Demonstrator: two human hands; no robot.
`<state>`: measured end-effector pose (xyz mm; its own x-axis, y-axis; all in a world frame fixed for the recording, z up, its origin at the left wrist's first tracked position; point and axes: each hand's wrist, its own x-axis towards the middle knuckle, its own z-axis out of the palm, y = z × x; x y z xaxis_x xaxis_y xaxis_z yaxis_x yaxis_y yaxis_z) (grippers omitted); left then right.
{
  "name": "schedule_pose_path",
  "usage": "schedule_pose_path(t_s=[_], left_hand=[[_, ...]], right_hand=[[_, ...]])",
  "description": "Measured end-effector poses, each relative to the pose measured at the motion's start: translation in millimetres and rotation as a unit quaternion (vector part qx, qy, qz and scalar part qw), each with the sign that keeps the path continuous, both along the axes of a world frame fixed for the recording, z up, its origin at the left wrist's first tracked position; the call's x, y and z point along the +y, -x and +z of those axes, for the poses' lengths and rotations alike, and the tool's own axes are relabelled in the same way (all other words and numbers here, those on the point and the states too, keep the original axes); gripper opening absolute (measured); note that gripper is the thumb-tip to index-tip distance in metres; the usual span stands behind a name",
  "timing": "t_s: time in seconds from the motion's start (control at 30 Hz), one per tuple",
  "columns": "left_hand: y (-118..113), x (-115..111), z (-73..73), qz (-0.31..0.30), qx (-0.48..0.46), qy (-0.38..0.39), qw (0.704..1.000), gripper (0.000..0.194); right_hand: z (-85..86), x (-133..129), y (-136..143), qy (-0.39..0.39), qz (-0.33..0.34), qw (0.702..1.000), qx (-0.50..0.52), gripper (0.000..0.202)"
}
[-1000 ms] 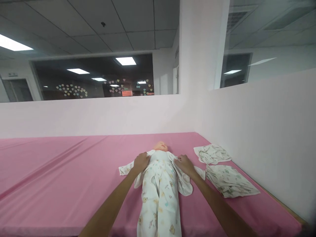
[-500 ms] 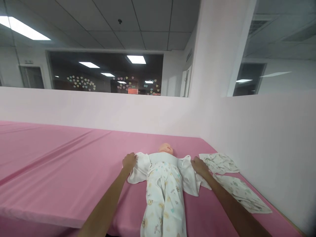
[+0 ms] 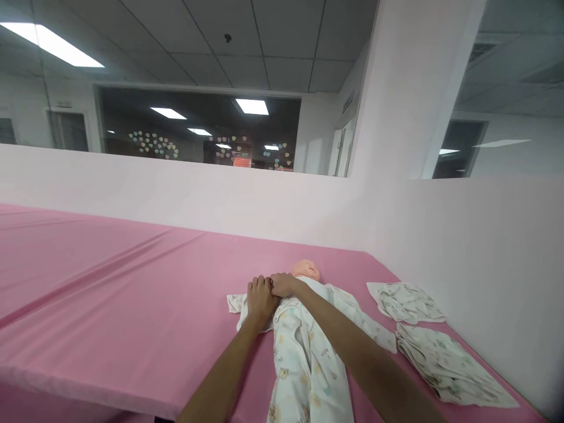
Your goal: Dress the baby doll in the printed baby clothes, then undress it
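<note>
A baby doll (image 3: pixel 306 269) lies on its back, head away from me, on the pink-covered surface. It has patterned baby trousers (image 3: pixel 286 376), and a white baby shirt (image 3: pixel 352 308) is spread about its upper body. My left hand (image 3: pixel 263 298) rests at the left side of the chest, fingers curled down on the shirt. Reaching across the doll, my right hand (image 3: pixel 284 285) meets the left one there, its fingers closed at the shirt's edge. Both hands cover that part of the cloth. One sleeve pokes out to the left; the other side trails right beneath my forearm.
Two folded patterned cloths, a farther one (image 3: pixel 408 301) and a nearer one (image 3: pixel 453 364), lie on the right by the wall. The pink sheet (image 3: pixel 110 294) stretches left with long creases. A white wall (image 3: pixel 198 191) with windows above it borders the back and right.
My right hand has swung left across the doll, carrying a shirt flap over its chest. My left hand has come inward to the doll's side. The view has shifted slightly.
</note>
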<state>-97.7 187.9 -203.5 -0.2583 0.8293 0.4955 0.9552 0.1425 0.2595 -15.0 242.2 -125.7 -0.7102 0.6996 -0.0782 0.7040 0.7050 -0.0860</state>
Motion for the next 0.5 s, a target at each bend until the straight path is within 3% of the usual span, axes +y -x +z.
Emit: schedule_pose_path(t_s=[0.13,0.33,0.5], left_hand=[[8,-1,0.5,-0.016,0.017,0.019,1.000,0.027],[26,-13,7.1,0.027,0.000,0.046,0.999,0.030],[40,-18,6.9,0.039,-0.023,0.074,0.996,0.034]], right_hand=[[-3.3,11,0,0.023,0.009,0.999,-0.029,0.030],[-10.2,16,-13,-0.024,-0.008,0.999,-0.028,0.046],[-20.9,5,-6,-0.076,-0.008,0.996,-0.047,0.058]])
